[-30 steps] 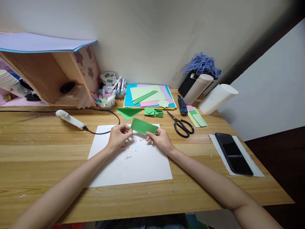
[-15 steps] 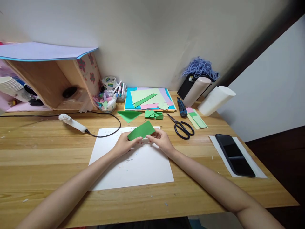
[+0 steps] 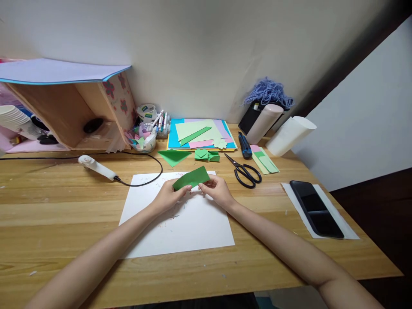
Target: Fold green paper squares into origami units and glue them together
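Observation:
A rectangular piece of green paper [image 3: 192, 178] is held up between my two hands, slightly bent. My left hand [image 3: 170, 195] pinches its left end, thumb in front and fingers behind. The lower right corner is gripped by my right hand [image 3: 218, 191], whose fingers partly hide behind the paper. Both hands are over a white sheet [image 3: 193, 231] strewn with small coloured scraps. Just beyond lie a green paper triangle [image 3: 174, 157] and small folded green paper pieces [image 3: 206, 155]. Black-handled scissors [image 3: 245, 171] rest to the right of my right hand.
A white glue gun [image 3: 97, 166] with a black cord lies left. Behind are a cardboard box [image 3: 120, 109], markers [image 3: 163, 122], a stack of coloured paper [image 3: 178, 124], a utility knife [image 3: 245, 146] and a white roll [image 3: 291, 136]. A phone [image 3: 317, 209] lies right.
The green paper has tilted and bowed a little, its top edge now lower. Both hands keep their hold on it. The view has shifted very slightly.

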The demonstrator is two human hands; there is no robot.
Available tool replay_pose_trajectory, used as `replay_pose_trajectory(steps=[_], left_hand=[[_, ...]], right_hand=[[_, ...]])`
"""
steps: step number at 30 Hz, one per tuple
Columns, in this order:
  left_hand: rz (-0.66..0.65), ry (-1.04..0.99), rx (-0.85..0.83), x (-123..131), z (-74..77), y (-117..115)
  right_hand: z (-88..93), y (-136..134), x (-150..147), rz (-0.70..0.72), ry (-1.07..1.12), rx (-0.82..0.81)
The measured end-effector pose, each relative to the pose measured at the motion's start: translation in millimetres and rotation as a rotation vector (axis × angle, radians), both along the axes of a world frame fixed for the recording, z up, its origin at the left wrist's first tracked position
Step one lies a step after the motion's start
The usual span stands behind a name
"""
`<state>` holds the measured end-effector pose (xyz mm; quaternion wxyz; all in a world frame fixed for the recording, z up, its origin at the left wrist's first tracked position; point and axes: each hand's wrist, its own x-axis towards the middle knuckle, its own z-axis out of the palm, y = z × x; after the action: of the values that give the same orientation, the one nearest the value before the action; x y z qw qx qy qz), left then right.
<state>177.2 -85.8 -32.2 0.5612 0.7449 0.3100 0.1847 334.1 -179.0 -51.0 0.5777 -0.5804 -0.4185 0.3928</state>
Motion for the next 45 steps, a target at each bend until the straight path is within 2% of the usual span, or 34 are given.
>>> replay_pose_trajectory(steps=[4,10,11,16,21,30,32,34,39,42,45], left_hand=[[0.052,0.016,-0.016,0,0.4,2],[0.087,0.015,0.048,-4,-3.7,10],[0.079,0.018,0.053,-4,-4.3,11],[0.006,0.01,0.1,-5,-4.1,12],[0.098,-0.04,0.107,-3,-5.9,16],[0.167,-0.109,-0.019,-5,-13.1,21],[0.159,-0.12,-0.023,-4,-12.1,21],[0.133,-0.123,-0.029,-3,-8.8,20],[-0.04,-0.074,-0.041,-3,3.1,8],[-0.031,-0.037,-0.037,-4,4.2,2],[0.054,-0.044,-0.082,-4,-0.7,3]], right_hand=[[-0.1,3,9,-0.079,-0.047,-0.005],[1.2,7,28,-0.327,-0.04,0.019],[2.3,7,30,-0.316,-0.038,0.034],[6.8,4,30,-0.082,-0.177,0.098],[5.1,3,27,-0.094,-0.224,0.041],[2.6,5,28,0.037,-0.168,-0.051],[1.5,5,28,0.022,-0.14,-0.06],[0.5,5,28,-0.054,-0.156,-0.048],[4.3,0,18,-0.233,-0.377,0.108],[9.6,-5,9,-0.193,-0.463,0.166],[11.8,-8,2,-0.095,-0.404,0.155]])
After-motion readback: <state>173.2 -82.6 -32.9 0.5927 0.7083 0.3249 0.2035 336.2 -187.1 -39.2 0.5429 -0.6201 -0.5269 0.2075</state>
